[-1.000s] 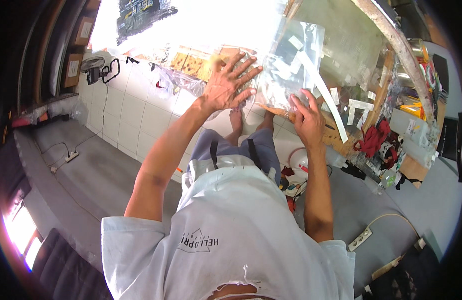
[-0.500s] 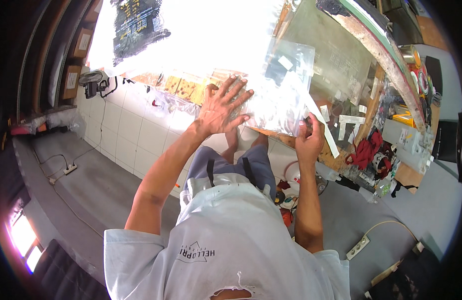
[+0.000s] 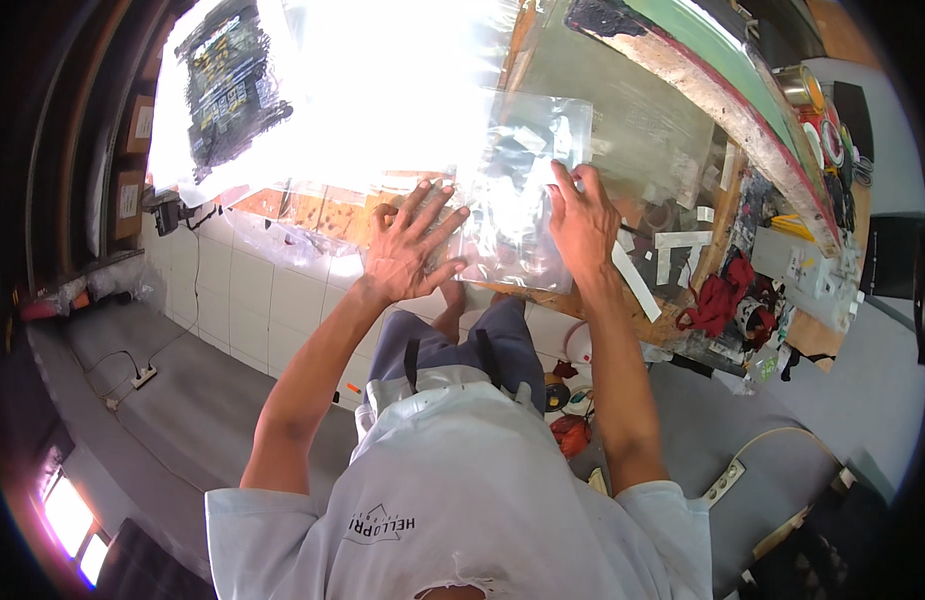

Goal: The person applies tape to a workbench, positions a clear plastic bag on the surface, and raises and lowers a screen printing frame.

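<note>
A clear plastic bag (image 3: 513, 255) lies flat at the near edge of the worktable, shiny with glare. My left hand (image 3: 413, 245) rests palm down at its left side, fingers spread. Over the bag's right side is my right hand (image 3: 583, 220), its fingers bent and drawn together near the plastic. Whether anything is pinched between its fingertips is hidden. A white strip (image 3: 638, 285) slants out from beneath the right hand toward the table's near edge.
Bright glare washes out a large sheet with a dark printed patch (image 3: 228, 90) at the far left. A long green-edged frame (image 3: 723, 110) crosses the far right. Red cloth (image 3: 718, 295) and white scraps (image 3: 683, 245) lie to the right. A power strip (image 3: 723, 482) is on the floor.
My right hand has moved from the bag's near right corner farther up its right side, now covering part of the white strip. The left hand stays flat; the whole view has shifted.
</note>
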`<state>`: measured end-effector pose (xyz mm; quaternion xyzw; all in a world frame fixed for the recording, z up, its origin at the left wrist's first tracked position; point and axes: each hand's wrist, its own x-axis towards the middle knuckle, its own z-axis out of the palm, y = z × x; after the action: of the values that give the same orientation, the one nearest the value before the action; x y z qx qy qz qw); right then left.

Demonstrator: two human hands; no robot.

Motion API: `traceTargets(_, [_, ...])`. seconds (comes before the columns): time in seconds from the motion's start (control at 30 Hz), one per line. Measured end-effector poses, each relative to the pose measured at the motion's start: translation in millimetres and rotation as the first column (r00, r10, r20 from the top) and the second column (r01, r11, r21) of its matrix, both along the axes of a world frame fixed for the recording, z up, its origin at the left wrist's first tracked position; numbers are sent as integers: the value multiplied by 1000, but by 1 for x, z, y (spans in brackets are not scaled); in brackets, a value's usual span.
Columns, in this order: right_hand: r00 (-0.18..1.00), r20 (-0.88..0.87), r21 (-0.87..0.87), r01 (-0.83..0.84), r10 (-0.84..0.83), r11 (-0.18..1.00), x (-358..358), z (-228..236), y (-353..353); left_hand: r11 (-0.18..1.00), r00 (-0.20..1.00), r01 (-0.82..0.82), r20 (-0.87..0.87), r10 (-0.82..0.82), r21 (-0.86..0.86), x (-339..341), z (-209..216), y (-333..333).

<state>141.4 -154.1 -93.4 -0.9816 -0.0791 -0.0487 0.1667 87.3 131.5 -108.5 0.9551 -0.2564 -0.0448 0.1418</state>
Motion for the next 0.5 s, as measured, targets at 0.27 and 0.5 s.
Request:
traceTargets(0.27, [995,-102,46,22,-18,999,29,-12,-20,999,998,-15,-53,17,35,2,1,-1])
traceTargets(0.5, [971,-239,130,15,17,991,50,-4,-32,999,997,-13,-80,16,36,3,2,-1])
